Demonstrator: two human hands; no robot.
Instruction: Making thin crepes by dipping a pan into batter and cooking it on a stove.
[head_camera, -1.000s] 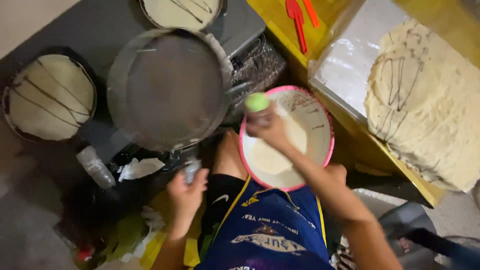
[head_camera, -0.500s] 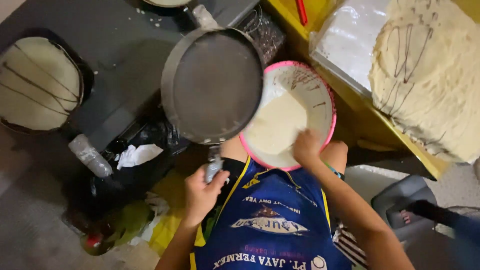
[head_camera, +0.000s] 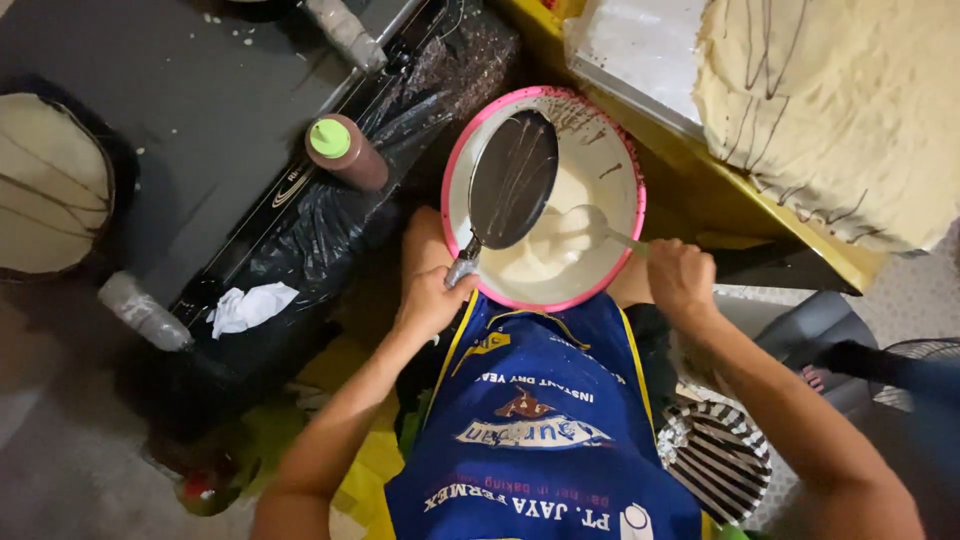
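Fingers of the left hand (head_camera: 428, 303) clamp the dark round pan (head_camera: 513, 178), tilted inside the pink-rimmed batter bowl (head_camera: 634, 165); right hand (head_camera: 680, 279) grips a ladle (head_camera: 581, 223). Tilting further could slop batter over the rim.

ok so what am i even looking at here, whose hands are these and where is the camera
The camera sits on a person's head and looks straight down, so you see their own two bare arms and a blue apron. Their left hand grips the handle of a round dark frying pan, tilted over a pink-rimmed bowl of pale batter. Their right hand holds a metal ladle dipped in that batter. On the dark surface to the left stands a brown squeeze bottle with a green cap, with a crumpled white tissue nearer the person. At upper right, thin pale crepes with dark drizzle lie stacked.
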